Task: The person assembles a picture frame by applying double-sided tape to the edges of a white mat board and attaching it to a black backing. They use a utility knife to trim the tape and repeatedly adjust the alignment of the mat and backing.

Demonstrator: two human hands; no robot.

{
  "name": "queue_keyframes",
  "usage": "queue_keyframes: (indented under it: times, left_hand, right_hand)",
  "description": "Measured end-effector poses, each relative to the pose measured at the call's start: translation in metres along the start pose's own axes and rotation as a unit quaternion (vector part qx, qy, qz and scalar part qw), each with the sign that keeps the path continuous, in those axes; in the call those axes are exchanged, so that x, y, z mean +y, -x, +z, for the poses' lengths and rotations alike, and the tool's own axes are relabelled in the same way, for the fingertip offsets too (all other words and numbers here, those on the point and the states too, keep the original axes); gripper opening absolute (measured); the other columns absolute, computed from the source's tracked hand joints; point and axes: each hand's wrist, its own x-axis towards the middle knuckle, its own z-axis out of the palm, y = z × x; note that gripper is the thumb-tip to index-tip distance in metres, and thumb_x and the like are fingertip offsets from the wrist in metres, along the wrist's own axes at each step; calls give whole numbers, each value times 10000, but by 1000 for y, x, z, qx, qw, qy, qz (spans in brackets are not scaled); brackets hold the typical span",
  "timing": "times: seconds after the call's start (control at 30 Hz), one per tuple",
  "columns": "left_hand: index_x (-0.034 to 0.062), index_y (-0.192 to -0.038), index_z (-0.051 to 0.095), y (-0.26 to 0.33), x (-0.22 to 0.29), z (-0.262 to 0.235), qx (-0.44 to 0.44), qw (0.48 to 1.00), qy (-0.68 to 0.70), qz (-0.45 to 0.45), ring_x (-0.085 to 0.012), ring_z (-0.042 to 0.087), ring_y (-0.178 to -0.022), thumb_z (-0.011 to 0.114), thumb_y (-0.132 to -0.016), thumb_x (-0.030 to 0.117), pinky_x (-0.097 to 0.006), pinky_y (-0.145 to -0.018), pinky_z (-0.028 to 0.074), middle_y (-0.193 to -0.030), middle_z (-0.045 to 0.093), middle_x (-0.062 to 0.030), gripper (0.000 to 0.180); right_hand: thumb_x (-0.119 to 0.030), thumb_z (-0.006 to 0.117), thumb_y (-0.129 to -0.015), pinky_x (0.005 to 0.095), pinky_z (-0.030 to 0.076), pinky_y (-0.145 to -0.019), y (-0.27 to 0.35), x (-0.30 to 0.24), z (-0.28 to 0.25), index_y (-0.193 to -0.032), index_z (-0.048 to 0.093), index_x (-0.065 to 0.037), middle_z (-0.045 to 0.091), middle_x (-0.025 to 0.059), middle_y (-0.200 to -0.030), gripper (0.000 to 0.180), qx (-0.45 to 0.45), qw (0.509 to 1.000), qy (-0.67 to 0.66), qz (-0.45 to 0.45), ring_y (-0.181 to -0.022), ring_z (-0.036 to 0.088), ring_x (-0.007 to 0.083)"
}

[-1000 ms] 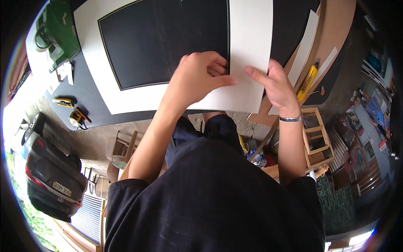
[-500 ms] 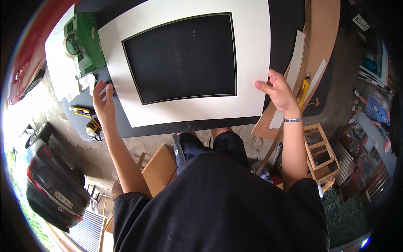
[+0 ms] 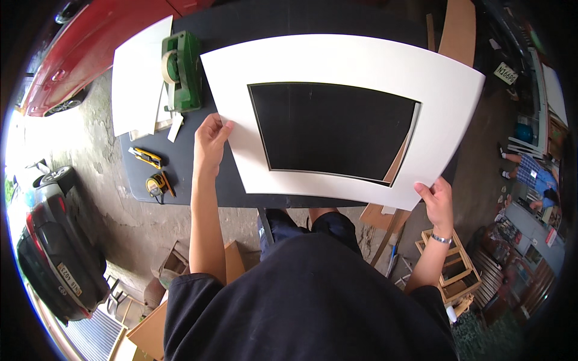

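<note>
The fingers of the left hand (image 3: 209, 144) grasp the left edge of the white mat board (image 3: 337, 60), with the thumb lying at its upper face; the fingers of the right hand (image 3: 438, 204) grip it near the lower right corner, thumb pressed on top and the rest hidden beneath; a metal bracelet (image 3: 441, 239) circles that wrist. The board is smooth, matt and thin, with one four-sided window lined by a narrow dark edge; it lies between the hands, over the black tabletop (image 3: 259, 18), and whether it touches the surface cannot be told; black tabletop and a sliver of brown show through the window.

Left of the board are one green tape dispenser (image 3: 185, 75) carrying one pale tape roll (image 3: 170, 66), one yellow-and-black cutter (image 3: 146, 157) and one tape measure (image 3: 156, 185); white sheets (image 3: 135, 81) overlap beside the dispenser, their number unclear.

The board's right side juts past the tabletop's right edge, its lower right corner past the near edge; a narrow black gap parts board and dispenser, a broader black band runs beyond the far edge; rough, cracked concrete floor (image 3: 96, 150) spreads leftward.
</note>
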Motion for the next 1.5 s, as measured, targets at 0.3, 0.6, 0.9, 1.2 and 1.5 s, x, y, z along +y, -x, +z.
queue_keyframes:
  times: [0.3,0.6,0.9,1.2,1.5]
  left_hand:
    - [-2,-1461,507,-92,181,7,-56,966,116,224,-252,482,-1384,375,-1112,430,-391,-1152,375,-1498,527,-162,571]
    - [55,-1287,645,24,57,-49,184,960,-185,97,-225,635,-1186,503,-1085,384,-370,-1021,493,-1263,683,-97,412]
    - [89,-1053,737,67,-33,170,-151,892,-329,271,-300,623,-1126,801,-810,128,-428,-961,475,-1209,673,-78,254]
    - [169,-1071,742,48,-59,208,-133,866,-384,291,-241,575,-978,807,-811,186,-398,-866,425,-1056,622,-17,269]
    - [178,-1066,735,46,-61,209,-144,863,-387,291,-236,565,-948,811,-817,187,-399,-849,419,-1043,620,-13,260]
  right_hand:
    - [-337,536,-1006,420,540,-961,5,-37,15,-1182,753,-30,715,167,-1179,415,175,911,63,-369,-1112,680,325]
    - [-2,638,-855,422,487,-1007,-15,52,167,-1273,698,-99,623,103,-1252,433,85,879,311,-352,-1159,611,307]
    - [3,667,-883,380,527,-811,-110,58,110,-1334,665,-202,567,74,-998,496,-97,918,292,-252,-890,623,256]
    - [-114,789,-797,357,556,-810,-160,60,99,-1081,750,-182,550,61,-990,295,-221,843,355,-339,-879,637,243]
    - [-110,801,-789,359,554,-809,-159,75,102,-1055,716,-126,576,46,-1032,280,-172,875,301,-337,-891,649,239]
